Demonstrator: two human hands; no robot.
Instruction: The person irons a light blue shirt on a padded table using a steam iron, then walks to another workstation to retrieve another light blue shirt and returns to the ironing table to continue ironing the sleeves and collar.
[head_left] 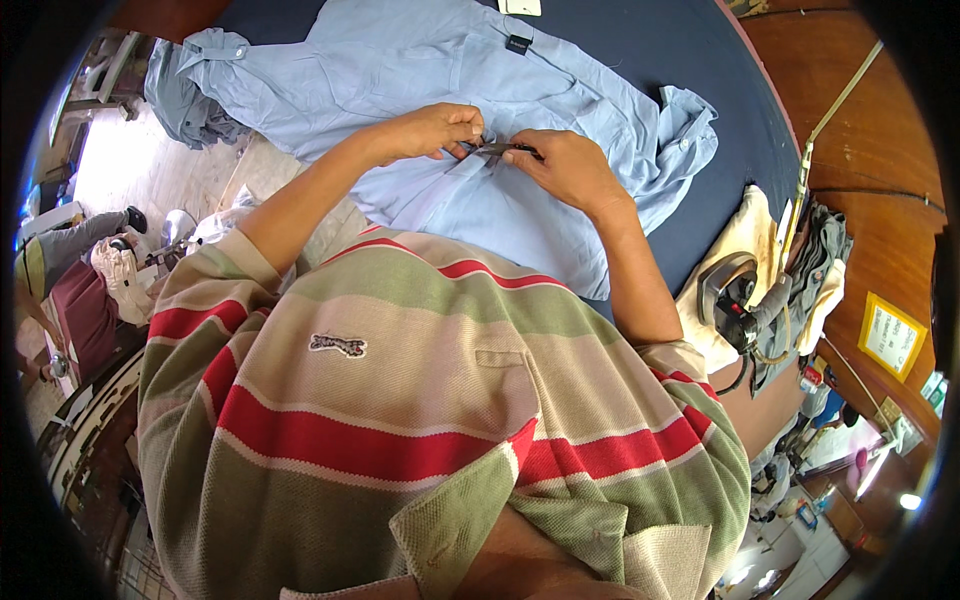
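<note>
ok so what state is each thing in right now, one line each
light blue shirt: unfolded, creased, spread over the table
table: partly covered
small scissors: held, blades toward the left hand
left hand: fingers bent near the blade tips, grip unclear
right hand: closed on the scissors
iron: set down, hot or cold not visible
lamp: lit
</note>
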